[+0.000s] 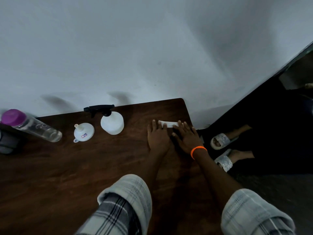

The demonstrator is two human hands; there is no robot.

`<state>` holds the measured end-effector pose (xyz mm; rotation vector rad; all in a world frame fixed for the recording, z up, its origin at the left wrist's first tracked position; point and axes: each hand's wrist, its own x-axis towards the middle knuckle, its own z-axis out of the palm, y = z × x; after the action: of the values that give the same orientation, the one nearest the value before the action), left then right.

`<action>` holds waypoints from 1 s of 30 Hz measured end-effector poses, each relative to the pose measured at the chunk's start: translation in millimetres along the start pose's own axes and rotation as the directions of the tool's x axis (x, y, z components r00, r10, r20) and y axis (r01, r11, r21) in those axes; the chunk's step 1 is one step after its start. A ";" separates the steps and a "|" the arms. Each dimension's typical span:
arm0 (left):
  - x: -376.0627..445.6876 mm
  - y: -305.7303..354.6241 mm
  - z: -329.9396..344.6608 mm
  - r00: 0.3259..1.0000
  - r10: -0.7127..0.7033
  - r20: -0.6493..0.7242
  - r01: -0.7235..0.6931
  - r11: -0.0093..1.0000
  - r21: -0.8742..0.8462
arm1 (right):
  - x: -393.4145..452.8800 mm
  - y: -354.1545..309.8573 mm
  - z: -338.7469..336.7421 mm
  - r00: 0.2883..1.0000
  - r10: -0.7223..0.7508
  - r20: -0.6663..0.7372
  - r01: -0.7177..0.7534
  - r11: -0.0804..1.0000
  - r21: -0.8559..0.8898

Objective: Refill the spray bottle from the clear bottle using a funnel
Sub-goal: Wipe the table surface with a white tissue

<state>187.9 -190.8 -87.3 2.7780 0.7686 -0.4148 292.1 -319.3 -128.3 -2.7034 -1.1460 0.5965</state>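
At the far left, the clear plastic bottle with the purple cap is standing on the dark brown wooden table, untouched. Beside it, the white plastic funnel is resting upside down, spout up. Just right of that, the white spray bottle with the black trigger head is standing near the table's back edge, head still on. Further right, you are laying your left hand flat, fingers spread and gripping nothing, on a white folded paper. Your right hand, wearing an orange wristband, is pressing flat and unclenched beside it.
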 end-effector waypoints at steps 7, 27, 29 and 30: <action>1.5 13.6 -1.2 0.997 0.058 0.052 -0.060 0.998 0.033 | -12.6 14.3 4.3 0.998 0.058 -0.012 -0.057 0.995 0.084; -181.7 70.0 60.7 0.978 0.152 0.142 -0.154 0.988 0.006 | -223.4 39.2 56.6 0.991 0.133 0.003 -0.133 0.989 0.060; -202.7 75.1 70.3 0.976 0.152 0.158 -0.157 0.987 0.022 | -245.6 40.3 63.6 0.989 0.146 0.006 -0.146 0.988 0.058; -213.6 77.5 74.3 0.975 0.153 0.164 -0.159 0.987 0.021 | -257.3 40.5 67.5 0.989 0.147 0.004 -0.147 0.987 0.061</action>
<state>37.8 -376.5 -75.5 2.7677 0.5067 -0.6185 128.8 -533.1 -123.4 -2.7518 -0.9173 0.6407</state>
